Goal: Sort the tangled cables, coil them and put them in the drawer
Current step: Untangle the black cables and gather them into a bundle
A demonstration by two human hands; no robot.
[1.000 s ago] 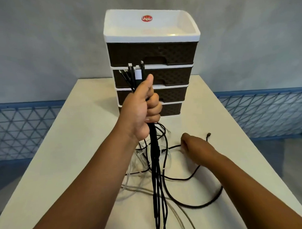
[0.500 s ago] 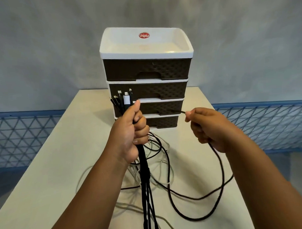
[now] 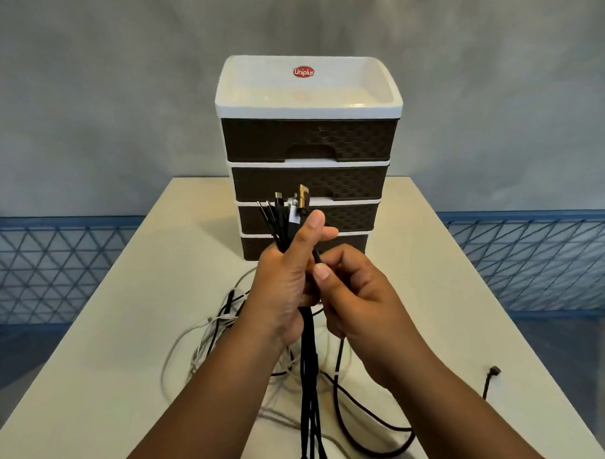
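Grey wall [image 3: 84,99] and blue lattice fencing [image 3: 55,272] stood behind a pale table [image 3: 432,259]. At the table's far middle sat a drawer unit [image 3: 308,153] with four dark, closed drawers and a white tray top bearing a red sticker. In front of it the left hand [image 3: 282,281] clenched a bundle [image 3: 310,383] of black cables, its plugs [image 3: 286,209] fanned upward above the thumb and the cords hanging straight down to the near edge. Touching it, the right hand [image 3: 355,296] pinched one black cable [image 3: 338,362] just beside the bundle; that cable dropped and looped over the table. White cables [image 3: 202,336] lay tangled on the table under the left forearm. A loose black plug end [image 3: 493,372] lay well apart to the right.
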